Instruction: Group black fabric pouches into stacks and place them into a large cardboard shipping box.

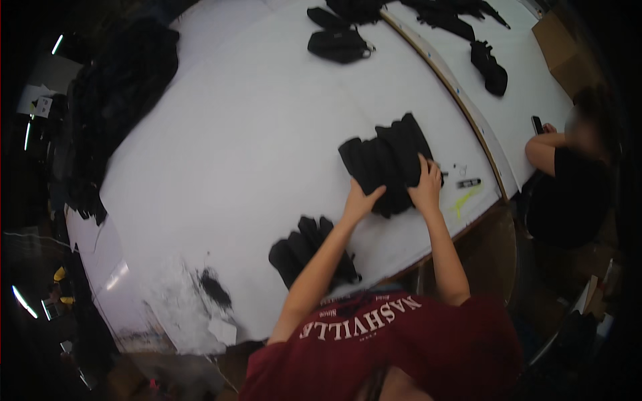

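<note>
A bundle of black fabric pieces (388,157), standing side by side like folded pouches, rests on the white table in front of me. My left hand (363,199) grips its near left side, thumb pointing inward and the other fingers hidden against the fabric. On the right side of the bundle, my right hand (426,186) is closed around it with its fingers over the edge. A second, smaller group of black fabric pieces (301,248) stands beyond my left forearm, which partly covers it.
A black marker (469,182) lies right of the bundle, by a yellow-green streak. Farther off are a black pouch (339,45) and a wooden strip (455,93) across the table. A large black fabric heap (127,87) fills the far left. At right, another person holds a phone (537,125).
</note>
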`<state>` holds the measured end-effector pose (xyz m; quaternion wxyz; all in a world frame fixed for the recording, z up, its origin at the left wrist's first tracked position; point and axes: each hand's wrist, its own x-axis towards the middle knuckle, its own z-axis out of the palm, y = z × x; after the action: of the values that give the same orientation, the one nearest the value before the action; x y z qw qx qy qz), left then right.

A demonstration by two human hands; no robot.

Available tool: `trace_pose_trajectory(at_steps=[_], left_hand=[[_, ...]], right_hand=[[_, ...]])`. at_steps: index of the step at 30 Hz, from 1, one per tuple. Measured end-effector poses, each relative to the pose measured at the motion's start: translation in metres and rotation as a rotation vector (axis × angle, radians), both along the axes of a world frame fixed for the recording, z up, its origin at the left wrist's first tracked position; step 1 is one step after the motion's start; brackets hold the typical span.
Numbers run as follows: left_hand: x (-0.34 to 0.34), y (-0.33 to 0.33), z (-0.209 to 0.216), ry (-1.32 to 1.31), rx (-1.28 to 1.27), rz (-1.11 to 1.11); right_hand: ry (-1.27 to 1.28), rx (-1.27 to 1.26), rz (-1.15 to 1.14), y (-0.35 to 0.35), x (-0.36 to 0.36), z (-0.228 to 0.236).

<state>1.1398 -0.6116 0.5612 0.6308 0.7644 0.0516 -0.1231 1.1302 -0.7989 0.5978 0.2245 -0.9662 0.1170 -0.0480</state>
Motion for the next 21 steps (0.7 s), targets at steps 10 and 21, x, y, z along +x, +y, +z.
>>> trace_pose_trajectory(at_steps=[10, 21], left_hand=[[-0.159, 0.056, 0.069, -0.434, 0.816, -0.457], [-0.228, 0.184, 0.049, -0.047, 0.676, 0.493]], right_hand=[[-0.328, 0.384, 0.38, 0.101, -0.094, 0.052], [0.2, 0.637, 0.401, 0.145, -0.152, -0.019]])
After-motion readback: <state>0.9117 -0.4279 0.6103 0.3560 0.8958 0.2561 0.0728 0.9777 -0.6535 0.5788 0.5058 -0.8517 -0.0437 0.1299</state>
